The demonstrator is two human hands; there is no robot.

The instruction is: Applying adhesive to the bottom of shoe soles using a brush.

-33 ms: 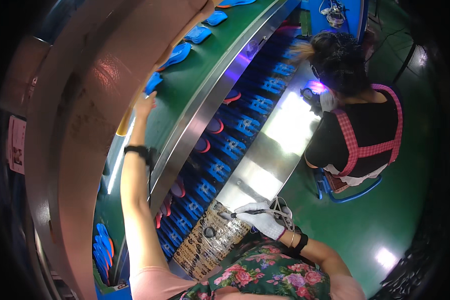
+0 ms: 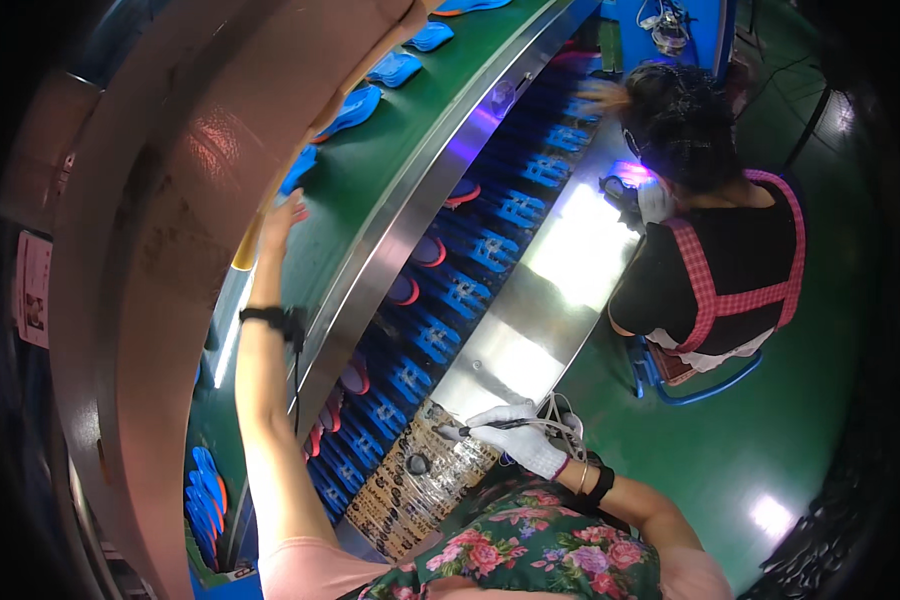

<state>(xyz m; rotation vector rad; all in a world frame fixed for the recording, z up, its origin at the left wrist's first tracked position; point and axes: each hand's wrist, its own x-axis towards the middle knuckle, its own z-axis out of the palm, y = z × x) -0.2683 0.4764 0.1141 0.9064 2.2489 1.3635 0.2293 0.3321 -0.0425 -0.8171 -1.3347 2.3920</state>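
My left hand [image 2: 284, 222] is bare and stretches over the green conveyor belt [image 2: 355, 195], its fingers extended and apart. Just beyond the fingertips lies a blue shoe sole [image 2: 298, 168], partly hidden by the machine hood; whether they touch is hard to tell. My right hand [image 2: 520, 440], in a white glove, is closed around a slim dark pen-like tool [image 2: 485, 427]. The tool's pale tip is over a cardboard sheet [image 2: 400, 505] covered with clear film and dark marks. A small round dark object [image 2: 417, 464] sits on this sheet.
More blue soles [image 2: 350, 112] line the belt. A stack of soles [image 2: 206, 500] stands at lower left. Beside the belt runs a rack with blue holders [image 2: 465, 297] and pink-rimmed shoes [image 2: 430, 250]. A seated co-worker [image 2: 740, 250] works at the metal ledge [image 2: 515, 365].
My left hand has drawn back slightly toward me, away from the nearest blue sole, which lies a little nearer. My right hand has barely moved.
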